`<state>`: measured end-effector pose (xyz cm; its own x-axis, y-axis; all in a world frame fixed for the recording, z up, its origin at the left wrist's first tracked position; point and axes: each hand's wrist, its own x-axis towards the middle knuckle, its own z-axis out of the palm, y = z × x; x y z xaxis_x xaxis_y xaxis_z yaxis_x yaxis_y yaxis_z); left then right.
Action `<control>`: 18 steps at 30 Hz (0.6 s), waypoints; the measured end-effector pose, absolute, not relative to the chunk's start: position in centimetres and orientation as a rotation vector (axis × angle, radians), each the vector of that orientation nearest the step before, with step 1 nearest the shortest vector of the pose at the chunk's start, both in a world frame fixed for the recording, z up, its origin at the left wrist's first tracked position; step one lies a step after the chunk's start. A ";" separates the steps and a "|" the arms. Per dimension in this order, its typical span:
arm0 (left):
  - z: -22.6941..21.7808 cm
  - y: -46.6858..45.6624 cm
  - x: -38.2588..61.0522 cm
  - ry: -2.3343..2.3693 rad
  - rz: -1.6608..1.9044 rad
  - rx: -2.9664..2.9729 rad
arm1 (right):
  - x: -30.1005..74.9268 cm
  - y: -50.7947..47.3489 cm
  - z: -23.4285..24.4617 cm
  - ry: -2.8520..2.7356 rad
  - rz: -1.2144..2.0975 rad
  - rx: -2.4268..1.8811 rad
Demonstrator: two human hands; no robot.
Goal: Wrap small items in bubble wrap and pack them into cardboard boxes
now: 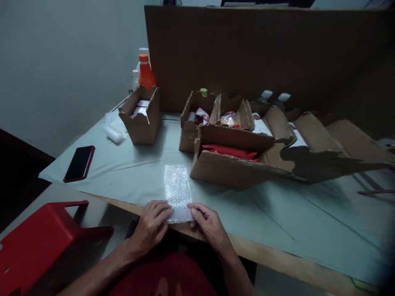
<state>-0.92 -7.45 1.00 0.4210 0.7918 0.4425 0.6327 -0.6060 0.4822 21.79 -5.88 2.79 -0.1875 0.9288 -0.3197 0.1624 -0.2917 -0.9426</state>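
Note:
A small clear piece of bubble wrap (pixel 177 187) lies at the near edge of the table, its far end flat on the cloth. My left hand (pixel 153 220) pinches the wrap's near left side, fingers curled at the edge. On the opposite side, my right hand (pixel 209 225) grips the near right corner between thumb and fingers. Just beyond and to the right stands a long cardboard box (pixel 228 170) with red packets (pixel 230 152) inside.
Several cardboard bins stand along the back, one (pixel 143 127) at left holding white boxes. More bubble wrap (pixel 114 133) lies beside it. A phone (pixel 79 163) rests at the table's left. Bottles (pixel 146 74) stand behind. A red stool (pixel 46 238) is at lower left.

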 end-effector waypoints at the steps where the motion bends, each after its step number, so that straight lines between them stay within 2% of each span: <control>1: 0.8 -7.0 -0.9 1.253 0.996 2.389 | 22.1 -6.2 2.9 -1.311 1.541 -1.440; 3: 0.7 -6.2 -1.0 1.271 1.026 2.285 | 22.7 -6.9 3.4 -1.358 1.465 -1.460; 8: 1.2 -5.5 -1.4 1.405 0.981 1.979 | 22.3 -6.4 4.6 -1.725 0.983 -1.408; 13: 1.2 -4.9 -0.8 1.498 0.933 1.835 | 19.8 -3.2 2.8 -1.743 0.997 -1.483; 18: 0.2 -4.2 -0.3 1.598 1.019 2.066 | 19.3 -2.3 1.3 -1.789 0.897 -1.556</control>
<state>-0.29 -4.22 0.16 0.1120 0.9367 0.3316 0.6959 -0.3122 0.6468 19.26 -2.31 1.32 -0.1354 0.9908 0.0069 0.5877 0.0859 -0.8045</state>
